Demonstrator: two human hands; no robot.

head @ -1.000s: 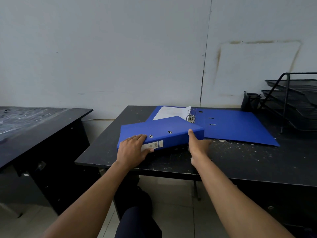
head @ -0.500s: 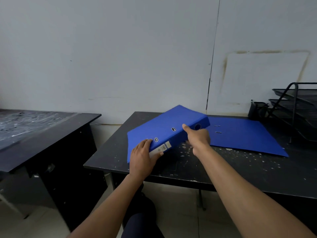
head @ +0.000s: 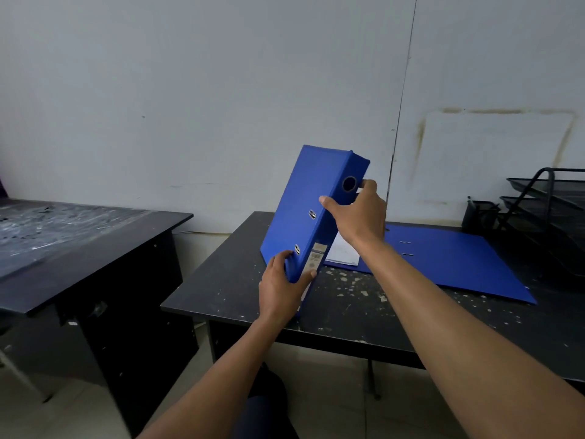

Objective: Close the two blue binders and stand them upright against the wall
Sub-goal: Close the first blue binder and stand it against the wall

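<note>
A closed blue binder (head: 308,201) is tilted up steeply above the black desk (head: 364,315), spine toward me, leaning left. My left hand (head: 281,288) grips its lower end near the spine label. My right hand (head: 357,213) holds the upper spine just below the round finger hole. A second blue binder (head: 456,261) lies open and flat on the desk to the right, with white paper (head: 343,253) showing at its left side, partly hidden by my right arm. The grey wall (head: 221,106) rises behind the desk.
A black mesh letter tray (head: 550,204) and a small black pen holder (head: 479,213) stand at the desk's back right. A second black desk (head: 79,236) sits to the left, across a gap. Paint flecks dot the desktop.
The closed binder has gone from lying nearly flat to steeply tilted up, both hands lifting it. Its top end rose toward the wall. The open binder stayed put.
</note>
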